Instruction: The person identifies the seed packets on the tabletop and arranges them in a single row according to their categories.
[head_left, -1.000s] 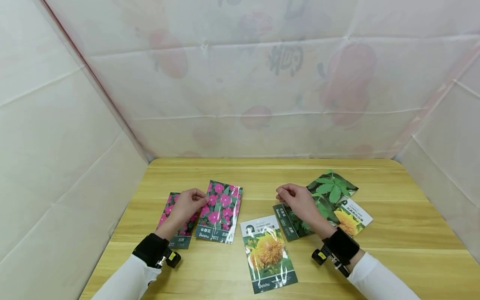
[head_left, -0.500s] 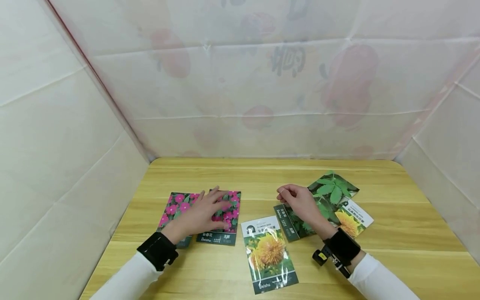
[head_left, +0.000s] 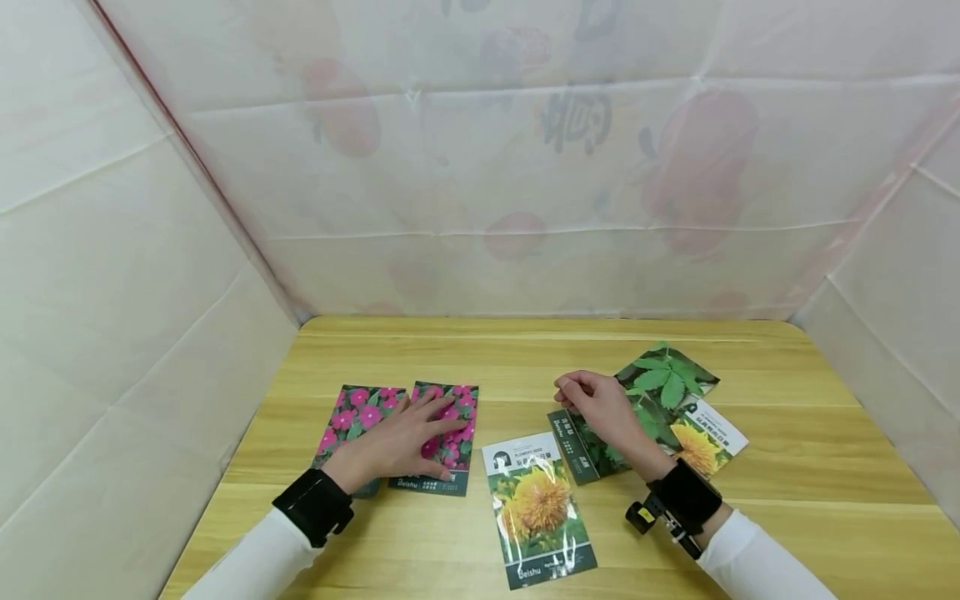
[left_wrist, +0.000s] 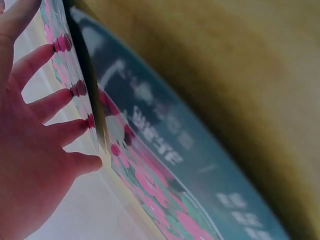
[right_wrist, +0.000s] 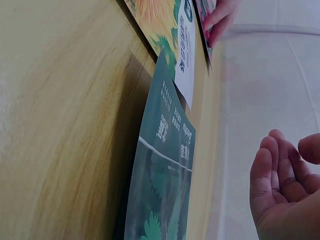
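Observation:
My left hand [head_left: 393, 442] lies with spread fingers on a seed packet printed with pink flowers [head_left: 467, 402]. In the left wrist view its fingertips [left_wrist: 75, 92] touch that packet's face. A second pink-flower packet [head_left: 352, 410] sits to its left, partly under the hand and wrist; its dark lettered end [left_wrist: 175, 125] shows large in the left wrist view. My right hand [head_left: 600, 408] hovers with loosely curled fingers and nothing in them, above a green-leaf seed packet [head_left: 573, 446] that it partly covers.
A yellow-flower seed packet [head_left: 540, 508] lies at front centre of the wooden table [head_left: 450, 542]. Another green-leaf packet [head_left: 667, 375] lies at the back right, with a yellow-flower packet [head_left: 708, 433] overlapping it. Pale fabric walls [head_left: 480, 167] stand at the back and sides.
My left hand let go of the right pink-flower packet's edge, spread its fingers over it and slid it slightly nearer and left. The right hand has stayed put.

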